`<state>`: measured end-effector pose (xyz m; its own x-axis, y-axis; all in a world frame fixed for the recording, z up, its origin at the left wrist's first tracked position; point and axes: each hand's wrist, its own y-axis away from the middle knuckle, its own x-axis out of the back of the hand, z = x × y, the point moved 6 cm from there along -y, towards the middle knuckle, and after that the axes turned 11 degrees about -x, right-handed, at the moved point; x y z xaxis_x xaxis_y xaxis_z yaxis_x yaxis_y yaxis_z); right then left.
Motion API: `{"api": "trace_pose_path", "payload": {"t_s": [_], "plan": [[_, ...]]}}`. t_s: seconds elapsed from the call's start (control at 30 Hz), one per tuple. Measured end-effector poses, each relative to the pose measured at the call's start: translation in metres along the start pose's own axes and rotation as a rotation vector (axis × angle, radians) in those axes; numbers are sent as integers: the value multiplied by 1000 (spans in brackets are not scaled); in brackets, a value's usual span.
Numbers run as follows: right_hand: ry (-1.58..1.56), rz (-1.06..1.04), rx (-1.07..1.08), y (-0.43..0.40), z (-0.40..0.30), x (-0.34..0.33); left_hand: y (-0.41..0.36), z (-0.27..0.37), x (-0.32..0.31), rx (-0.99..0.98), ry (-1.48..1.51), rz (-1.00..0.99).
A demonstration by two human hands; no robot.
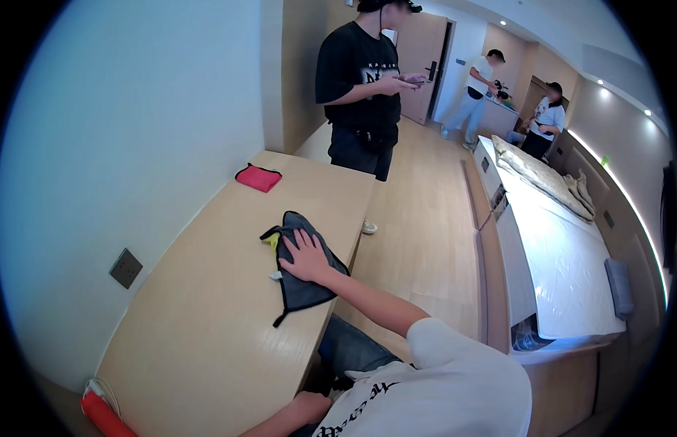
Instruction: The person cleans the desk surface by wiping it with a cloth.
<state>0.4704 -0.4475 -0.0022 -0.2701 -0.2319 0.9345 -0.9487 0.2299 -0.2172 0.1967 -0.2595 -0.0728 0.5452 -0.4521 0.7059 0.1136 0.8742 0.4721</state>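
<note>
My right hand (pixel 305 257) lies flat with its fingers spread on a dark grey microfiber cloth (pixel 311 289), near the right edge of the wooden desk (pixel 207 306). The cloth has black edging, a hanging loop and a small white tag; a bit of its yellow underside shows at a folded corner. At the desk's front edge, beside my shirt, my left hand (pixel 312 407) is bent inward, its fingers mostly hidden. Farther up the desk, by the wall, is a folded pink-red cloth (pixel 258 178) with dark edging.
A red object (pixel 104 416) and a white cable sit at the desk's lower left corner, below a wall socket (pixel 125 268). One person in black (pixel 360 71) stands past the desk's far end, holding a phone. Two more people stand farther back. To the right is a bed (pixel 557 262).
</note>
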Motion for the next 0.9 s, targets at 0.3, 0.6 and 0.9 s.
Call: {"api": "trace_pose_path", "payload": {"t_s": [0.3,0.6,0.9], "plan": [[26,74,-93,-12,-27,-6,4,8,7,17,35,-13],[-10,118,-85,-8,-27,-5,3,9,6,26,41,-47],[-2,146,-70,-8,-25,-5,2,11,8,36,50,-55]]}}
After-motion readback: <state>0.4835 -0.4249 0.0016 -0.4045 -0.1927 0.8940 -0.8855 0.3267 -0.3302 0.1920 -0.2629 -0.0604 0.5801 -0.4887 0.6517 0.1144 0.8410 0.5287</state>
